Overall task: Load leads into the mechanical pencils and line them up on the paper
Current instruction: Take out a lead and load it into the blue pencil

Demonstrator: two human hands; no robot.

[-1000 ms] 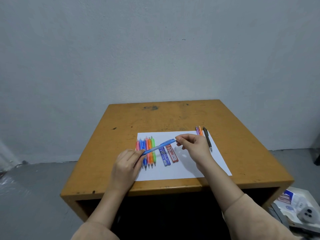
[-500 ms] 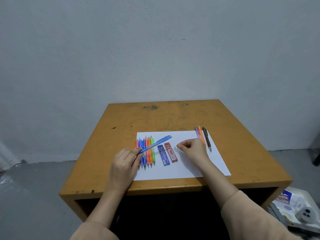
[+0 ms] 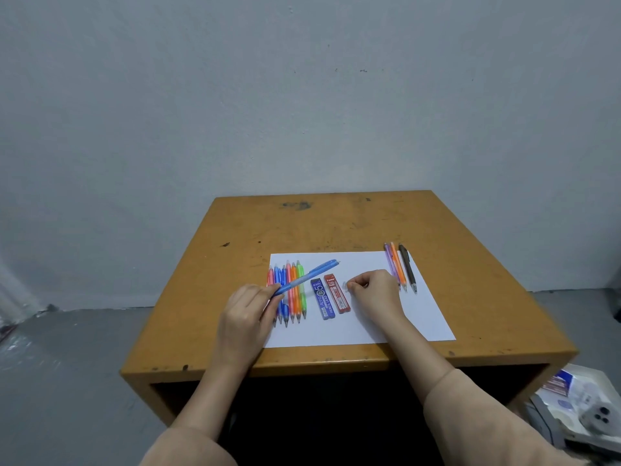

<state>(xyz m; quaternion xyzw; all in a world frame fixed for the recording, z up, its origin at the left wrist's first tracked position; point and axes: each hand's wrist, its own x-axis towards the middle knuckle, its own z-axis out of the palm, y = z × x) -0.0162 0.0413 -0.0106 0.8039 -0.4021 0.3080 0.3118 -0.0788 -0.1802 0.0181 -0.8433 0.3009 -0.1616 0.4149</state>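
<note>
Hold blue pencil [image 3: 304, 278], pinched in left hand [image 3: 245, 311], clear of pencil row [image 3: 295, 307] on paper [image 3: 369, 326]: risk of scattering. Mind clear cap [image 3: 343, 285] beside curled fingertips of right hand [image 3: 374, 290], grip indeterminate: easily rolled, lost.

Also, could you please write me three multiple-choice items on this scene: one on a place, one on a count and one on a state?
1. Where do the blue lead case and the red lead case lie?
A) on the bare table
B) on the paper, between the left row of pencils and the right group of pencils
C) on the floor

2. How many lead cases are there?
A) one
B) two
C) four

3. What is the left hand doing?
A) resting flat on the sheet
B) holding a lead case
C) gripping the blue pencil

Answers:
1 B, both cases rest on the white sheet.
2 B, one blue and one red.
3 C, its fingers curl round the pencil, which slants over the row.
</note>
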